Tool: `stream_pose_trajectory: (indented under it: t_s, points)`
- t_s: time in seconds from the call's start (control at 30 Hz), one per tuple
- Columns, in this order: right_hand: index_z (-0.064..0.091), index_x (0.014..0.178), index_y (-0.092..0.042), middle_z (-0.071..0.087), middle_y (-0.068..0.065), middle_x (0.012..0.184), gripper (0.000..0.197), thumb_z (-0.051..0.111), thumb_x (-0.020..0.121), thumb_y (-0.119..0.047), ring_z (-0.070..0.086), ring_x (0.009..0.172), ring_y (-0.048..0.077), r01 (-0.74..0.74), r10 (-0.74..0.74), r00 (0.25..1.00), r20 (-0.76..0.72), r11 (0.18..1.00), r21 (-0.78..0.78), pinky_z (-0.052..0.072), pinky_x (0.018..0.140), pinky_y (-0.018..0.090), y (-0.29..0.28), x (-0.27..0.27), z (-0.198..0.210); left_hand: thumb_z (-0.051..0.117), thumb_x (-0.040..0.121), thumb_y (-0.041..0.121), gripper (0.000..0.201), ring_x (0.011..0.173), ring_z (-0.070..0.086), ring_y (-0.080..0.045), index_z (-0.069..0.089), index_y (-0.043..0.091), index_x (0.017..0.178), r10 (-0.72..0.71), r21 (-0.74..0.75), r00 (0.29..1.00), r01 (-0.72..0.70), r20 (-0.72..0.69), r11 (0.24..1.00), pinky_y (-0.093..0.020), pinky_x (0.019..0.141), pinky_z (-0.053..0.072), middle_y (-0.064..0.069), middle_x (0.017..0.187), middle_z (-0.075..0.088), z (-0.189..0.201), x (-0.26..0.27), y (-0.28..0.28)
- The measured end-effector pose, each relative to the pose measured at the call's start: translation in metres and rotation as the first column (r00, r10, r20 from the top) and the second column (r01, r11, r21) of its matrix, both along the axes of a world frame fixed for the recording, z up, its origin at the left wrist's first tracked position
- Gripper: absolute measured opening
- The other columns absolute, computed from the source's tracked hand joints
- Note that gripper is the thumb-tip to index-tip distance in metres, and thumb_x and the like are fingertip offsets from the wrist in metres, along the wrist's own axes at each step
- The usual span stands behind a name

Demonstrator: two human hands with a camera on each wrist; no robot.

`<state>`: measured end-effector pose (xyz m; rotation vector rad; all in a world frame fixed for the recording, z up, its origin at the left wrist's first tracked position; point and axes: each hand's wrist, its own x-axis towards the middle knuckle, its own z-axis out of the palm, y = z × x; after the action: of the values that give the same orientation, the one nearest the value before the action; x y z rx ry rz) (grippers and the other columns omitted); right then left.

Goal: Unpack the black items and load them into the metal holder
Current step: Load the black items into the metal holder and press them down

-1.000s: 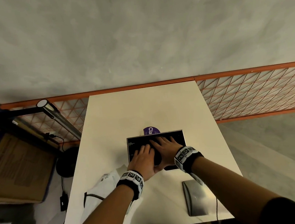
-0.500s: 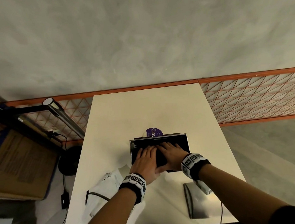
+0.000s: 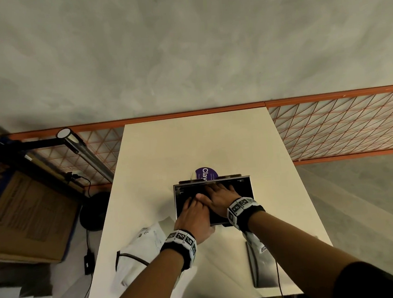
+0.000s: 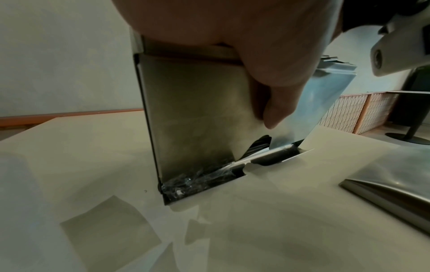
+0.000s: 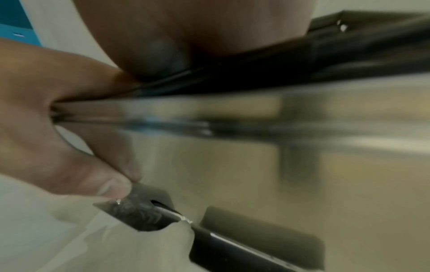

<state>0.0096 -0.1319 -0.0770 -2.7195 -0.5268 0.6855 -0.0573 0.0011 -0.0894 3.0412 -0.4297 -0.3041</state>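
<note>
At the far left, off the table, a cardboard box [image 3: 28,209] sits on the floor beside a black lamp arm [image 3: 49,142]. On the white table [image 3: 190,144], near its front left, lies a crumpled white plastic bag [image 3: 142,249], just left of the left forearm. The left hand [image 3: 193,216] rests palm down on the black items [image 3: 187,195] stacked inside the metal holder [image 3: 249,187], fingers laid fairly flat over the stack; the left wrist view shows its thumb [image 4: 277,114] hanging down the holder's front wall [image 4: 193,114], pressing there rather than wrapped round anything. The holder stands upright mid-table, with black material and crinkled clear film showing through the slot at its base. The right hand [image 3: 220,197] lies just beside the left, touching it, fingers spread flat over the right half of the stack. Behind the holder peeks a purple label [image 3: 205,174]. At front right, a loose metal plate [image 3: 262,268] lies flat on the table, apart from the holder.
</note>
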Motion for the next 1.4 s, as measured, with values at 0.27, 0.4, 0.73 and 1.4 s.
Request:
stream_pose_trajectory:
  t_s: [0.27, 0.4, 0.73, 1.4]
  points:
    - [0.027, 0.153, -0.027, 0.029, 0.003, 0.160, 0.077, 0.013, 0.093, -0.073, 0.023, 0.148, 0.024, 0.061, -0.061, 0.997, -0.049, 0.998, -0.001, 0.015, 0.116, 0.056, 0.005, 0.006, -0.001, 0.062, 0.085, 0.046, 0.088, 0.152, 0.019, -0.025, 0.030, 0.007, 0.157, -0.004, -0.013, 1.000, 0.004, -0.003, 1.000, -0.039, 0.128, 0.005, -0.010, 0.160, 0.035, 0.002, 0.001, 0.000]
    - [0.027, 0.153, -0.029, 0.028, 0.002, 0.161, 0.077, 0.012, 0.092, -0.074, 0.023, 0.148, 0.024, 0.067, -0.067, 0.996, -0.060, 0.998, -0.003, 0.014, 0.116, 0.057, 0.005, 0.007, -0.003, 0.061, 0.083, 0.047, 0.091, 0.153, 0.016, -0.026, 0.027, 0.007, 0.158, -0.001, -0.014, 1.000, 0.001, -0.011, 1.000, -0.041, 0.128, 0.006, -0.011, 0.161, 0.032, -0.001, 0.002, 0.000]
    - [0.024, 0.154, -0.031, 0.023, -0.003, 0.163, 0.074, 0.012, 0.094, -0.073, 0.016, 0.150, 0.021, 0.087, -0.089, 0.991, -0.099, 0.996, -0.020, 0.009, 0.117, 0.054, 0.006, 0.009, 0.001, 0.063, 0.084, 0.046, 0.093, 0.153, 0.014, -0.026, 0.022, 0.008, 0.159, 0.004, -0.037, 1.000, -0.004, -0.009, 0.999, -0.041, 0.128, 0.011, -0.010, 0.163, 0.027, 0.000, 0.003, 0.001]
    - [0.034, 0.151, -0.035, 0.029, 0.001, 0.160, 0.073, 0.010, 0.094, -0.072, 0.025, 0.147, 0.024, 0.137, -0.140, 0.980, -0.142, 0.990, -0.028, 0.010, 0.118, 0.056, 0.008, 0.011, 0.005, 0.067, 0.079, 0.044, 0.096, 0.145, 0.025, -0.027, 0.025, 0.006, 0.157, -0.004, -0.057, 0.999, 0.006, 0.035, 0.998, -0.040, 0.126, 0.017, -0.009, 0.155, 0.031, -0.001, -0.003, 0.002]
